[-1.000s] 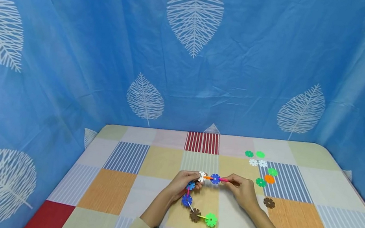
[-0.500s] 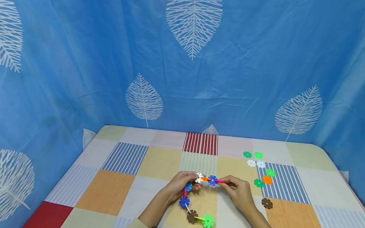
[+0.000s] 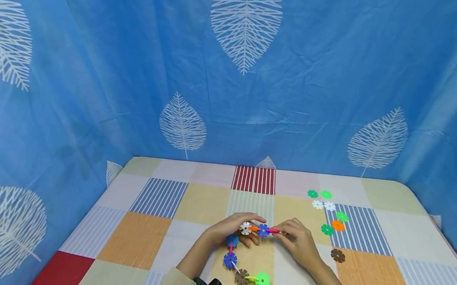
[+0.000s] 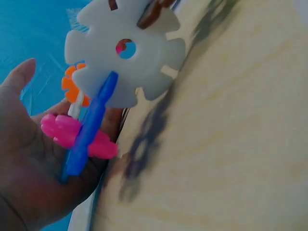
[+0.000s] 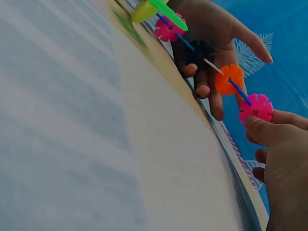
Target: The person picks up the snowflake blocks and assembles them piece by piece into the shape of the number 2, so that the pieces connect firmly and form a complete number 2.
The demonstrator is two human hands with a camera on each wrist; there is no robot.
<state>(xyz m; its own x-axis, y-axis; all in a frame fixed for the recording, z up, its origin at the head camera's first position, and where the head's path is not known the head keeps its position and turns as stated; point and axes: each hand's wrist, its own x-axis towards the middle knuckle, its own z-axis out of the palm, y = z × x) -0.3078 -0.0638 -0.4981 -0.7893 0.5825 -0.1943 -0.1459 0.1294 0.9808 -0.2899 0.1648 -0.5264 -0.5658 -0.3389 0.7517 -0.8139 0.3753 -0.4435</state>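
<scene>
A curved chain of slotted plastic snowflake discs stands between my hands. It runs from a pink disc [image 5: 255, 107] through a blue disc [image 3: 263, 231], an orange disc [image 5: 229, 79] and a white disc [image 3: 245, 228], then down to a brown disc [image 3: 241, 278] and a light green disc [image 3: 262, 281]. My right hand [image 3: 299, 243] pinches the pink disc between thumb and fingertips. Around the chain's left bend, my left hand [image 3: 226, 227] has its fingers loosely extended and the thumb apart from the discs. Whether its palm touches the chain, I cannot tell.
Loose discs lie to the right on the patchwork cloth [image 3: 201, 203]: a brown disc [image 3: 338, 255], an orange disc [image 3: 338, 225], two white ones and several green ones. A blue leaf-patterned curtain [image 3: 298, 99] encloses the back and sides.
My left thumb and fingers have come off the white disc and spread. The chain has shifted slightly left and toward me. My right hand keeps its pinch on the pink disc.
</scene>
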